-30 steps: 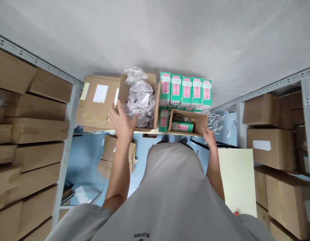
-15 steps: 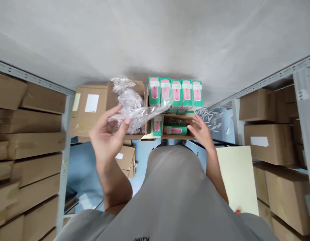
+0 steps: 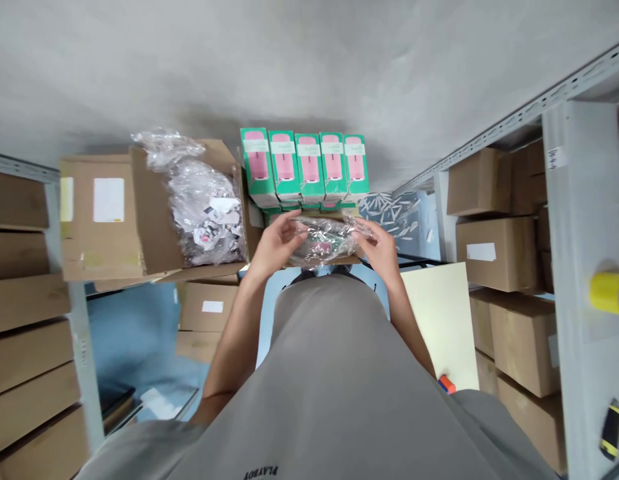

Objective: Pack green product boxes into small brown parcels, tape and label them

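Observation:
A crinkled piece of clear plastic wrap (image 3: 325,240) stretches between my two hands, over the small open cardboard box. Fingers of my left hand (image 3: 282,245) pinch its left end, and my right hand (image 3: 377,245) grips the right end. Through the film a bit of green and pink shows; the small box itself is mostly covered. Behind it stands a row of green-and-pink product boxes (image 3: 309,163). To the left, an open cardboard carton (image 3: 157,220) holds a heap of crumpled clear plastic (image 3: 207,207).
Flattened cardboard (image 3: 107,233) with a white label lies at the far left. Stacked cartons (image 3: 504,253) fill the shelves on both sides. A yellow tape roll (image 3: 609,292) and a box cutter (image 3: 611,430) are at the right. A pale board (image 3: 439,320) stands near my right arm.
My left hand has drawn a piece of plastic wrap from the carton rightward over the small box. My right hand has left the box's edge and taken the wrap's other end. The view has shifted right.

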`<state>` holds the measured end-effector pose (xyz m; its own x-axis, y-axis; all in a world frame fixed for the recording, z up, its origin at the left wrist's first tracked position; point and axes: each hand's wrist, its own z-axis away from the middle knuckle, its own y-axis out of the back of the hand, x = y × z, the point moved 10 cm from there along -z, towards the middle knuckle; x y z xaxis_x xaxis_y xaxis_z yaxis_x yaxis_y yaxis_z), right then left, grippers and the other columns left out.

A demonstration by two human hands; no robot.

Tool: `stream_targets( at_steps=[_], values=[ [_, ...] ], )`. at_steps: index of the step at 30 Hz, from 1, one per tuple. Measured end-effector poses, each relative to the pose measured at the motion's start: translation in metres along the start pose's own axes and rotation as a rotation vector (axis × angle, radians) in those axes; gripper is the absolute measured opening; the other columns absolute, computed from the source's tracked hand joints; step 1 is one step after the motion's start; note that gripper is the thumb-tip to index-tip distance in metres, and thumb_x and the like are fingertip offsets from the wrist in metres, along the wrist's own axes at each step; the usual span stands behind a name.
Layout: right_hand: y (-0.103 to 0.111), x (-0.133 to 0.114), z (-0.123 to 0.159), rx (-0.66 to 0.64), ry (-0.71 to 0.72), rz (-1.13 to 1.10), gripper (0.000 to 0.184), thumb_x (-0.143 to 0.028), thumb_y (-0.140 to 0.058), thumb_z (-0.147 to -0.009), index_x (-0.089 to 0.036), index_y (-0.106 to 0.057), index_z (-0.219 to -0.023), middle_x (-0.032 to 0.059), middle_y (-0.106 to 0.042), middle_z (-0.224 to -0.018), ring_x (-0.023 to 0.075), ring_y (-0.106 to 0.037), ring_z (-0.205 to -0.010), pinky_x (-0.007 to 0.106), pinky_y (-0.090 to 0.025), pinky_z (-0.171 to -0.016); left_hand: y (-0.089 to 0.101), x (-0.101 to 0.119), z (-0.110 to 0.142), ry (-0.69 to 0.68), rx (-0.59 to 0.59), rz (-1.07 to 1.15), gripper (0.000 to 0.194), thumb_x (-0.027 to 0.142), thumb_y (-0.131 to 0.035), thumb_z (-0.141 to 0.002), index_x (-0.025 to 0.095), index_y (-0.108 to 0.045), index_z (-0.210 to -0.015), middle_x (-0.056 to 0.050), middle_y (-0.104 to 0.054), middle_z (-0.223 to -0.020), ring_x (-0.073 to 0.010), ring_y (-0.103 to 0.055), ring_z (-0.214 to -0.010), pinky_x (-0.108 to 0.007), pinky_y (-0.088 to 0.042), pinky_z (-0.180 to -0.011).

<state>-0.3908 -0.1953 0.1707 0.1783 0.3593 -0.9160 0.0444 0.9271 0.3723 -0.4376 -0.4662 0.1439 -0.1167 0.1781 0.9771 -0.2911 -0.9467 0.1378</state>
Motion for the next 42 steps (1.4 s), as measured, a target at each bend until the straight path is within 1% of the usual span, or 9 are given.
stream_targets(
  at_steps=[4,9,13,18,22,27,33,37,42],
  values=[
    [-0.006,0.010,-0.010,0.039,0.006,0.288,0.037,-0.035,-0.065,-0.109,-0.023,-0.079,-0.141,0.0115,-0.081,-0.143,0.0292,-0.077,-0.129,0.043,-0.061,-0.115,-0.018,-0.015,-0.002,-0.006,-0.042,-0.241,0.078,0.020,-0.071,-0.095,0.023,-0.051,-0.170,-0.015,-0.074,-0.139,-0.0310,-0.070,-0.142,-0.055,-0.053,-0.128],
    [-0.070,0.019,-0.034,-0.253,-0.029,0.675,0.039,-0.022,-0.054,-0.115,-0.017,-0.071,-0.149,0.0167,-0.077,-0.143,0.0319,-0.075,-0.132,0.043,-0.057,-0.117,-0.018,-0.027,0.002,0.059,0.002,-0.626,0.063,0.013,-0.078,-0.087,0.018,-0.068,-0.149,-0.021,-0.040,-0.178,-0.0440,-0.039,-0.171,-0.060,-0.040,-0.139],
    [-0.103,0.048,-0.045,-0.464,-0.140,0.928,0.041,-0.018,-0.044,-0.117,-0.015,-0.065,-0.152,0.0214,-0.074,-0.143,0.0326,-0.077,-0.126,0.043,-0.059,-0.111,-0.019,-0.028,0.001,0.047,0.019,-0.729,0.060,0.009,-0.075,-0.087,0.016,-0.069,-0.146,-0.023,-0.042,-0.173,-0.0432,-0.048,-0.164,-0.057,-0.044,-0.137],
    [-0.104,0.064,-0.045,-0.489,-0.208,1.027,0.044,-0.022,-0.040,-0.119,-0.012,-0.059,-0.157,0.0259,-0.064,-0.154,0.0316,-0.078,-0.125,0.040,-0.061,-0.107,-0.040,-0.045,-0.009,0.100,-0.161,-0.778,0.052,0.016,-0.070,-0.095,0.019,-0.074,-0.146,-0.017,-0.066,-0.143,-0.0365,-0.070,-0.136,-0.051,-0.056,-0.124],
    [-0.090,0.047,-0.033,-0.378,-0.188,1.050,0.050,-0.034,-0.045,-0.120,-0.012,-0.053,-0.164,0.0278,-0.058,-0.156,0.0327,-0.077,-0.123,0.041,-0.062,-0.103,-0.066,-0.080,-0.014,0.231,-0.379,-0.929,0.054,0.016,-0.067,-0.096,0.017,-0.076,-0.149,-0.022,-0.068,-0.145,-0.0389,-0.070,-0.134,-0.050,-0.053,-0.125],
    [-0.097,0.035,-0.019,-0.377,-0.056,1.049,0.047,-0.027,-0.048,-0.117,-0.015,-0.059,-0.161,0.0235,-0.060,-0.155,0.0331,-0.067,-0.132,0.042,-0.059,-0.110,-0.081,-0.101,-0.015,0.288,-0.399,-1.010,0.058,0.014,-0.061,-0.099,0.016,-0.073,-0.155,-0.026,-0.061,-0.156,-0.0406,-0.069,-0.139,-0.052,-0.053,-0.125],
    [-0.121,0.074,-0.018,-0.556,-0.137,1.034,0.043,-0.017,-0.046,-0.114,-0.006,-0.076,-0.143,0.0293,-0.062,-0.157,0.0372,-0.061,-0.140,0.049,-0.054,-0.117,-0.084,-0.095,0.005,0.269,-0.420,-0.995,0.051,0.022,-0.064,-0.105,0.012,-0.070,-0.154,-0.029,-0.053,-0.168,-0.0442,-0.059,-0.153,-0.054,-0.051,-0.127],
    [-0.103,0.054,-0.008,-0.398,-0.045,0.946,0.046,-0.022,-0.049,-0.114,-0.009,-0.070,-0.153,0.0261,-0.053,-0.172,0.0374,-0.052,-0.155,0.051,-0.045,-0.130,-0.063,-0.044,0.023,0.023,-0.239,-0.786,0.048,0.025,-0.063,-0.107,0.019,-0.067,-0.155,-0.021,-0.054,-0.171,-0.0376,-0.056,-0.158,-0.053,-0.047,-0.133],
    [-0.034,0.035,0.024,0.073,-0.011,0.767,0.052,-0.040,-0.046,-0.118,-0.017,-0.062,-0.163,0.0196,-0.049,-0.178,0.0329,-0.040,-0.168,0.055,-0.033,-0.140,-0.002,-0.009,0.043,-0.080,0.110,-0.688,0.060,0.035,-0.067,-0.108,0.020,-0.055,-0.164,-0.023,-0.043,-0.178,-0.0385,-0.046,-0.166,-0.056,-0.039,-0.138]
  ],
)
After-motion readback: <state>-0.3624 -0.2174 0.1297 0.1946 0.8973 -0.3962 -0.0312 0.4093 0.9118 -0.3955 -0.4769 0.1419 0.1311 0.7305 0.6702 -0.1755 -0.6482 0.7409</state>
